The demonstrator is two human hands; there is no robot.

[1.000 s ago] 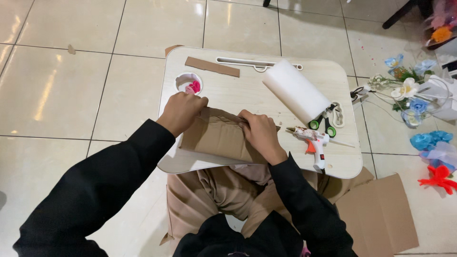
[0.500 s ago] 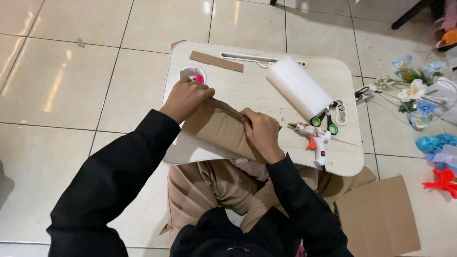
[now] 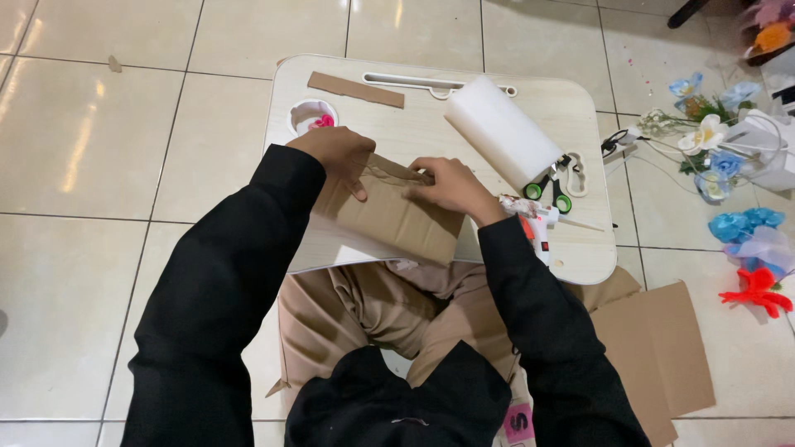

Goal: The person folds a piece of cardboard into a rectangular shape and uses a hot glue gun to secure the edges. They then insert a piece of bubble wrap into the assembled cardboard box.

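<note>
Cardboard piece [image 3: 389, 217]: flat on the tabletop [image 3: 431, 124] directly under my hands, long axis left-to-right, my left hand [image 3: 335, 153] and right hand [image 3: 451, 186] pressing its far edge with bent fingers, equally near, neither closed around it.

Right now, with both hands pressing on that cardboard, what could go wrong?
The cardboard piece hangs over the near edge of the small table, so a hard push from the left hand or right hand might tip it into the lap. The glue gun lies beside the right sleeve and could get bumped. The scissors are close too.
</note>
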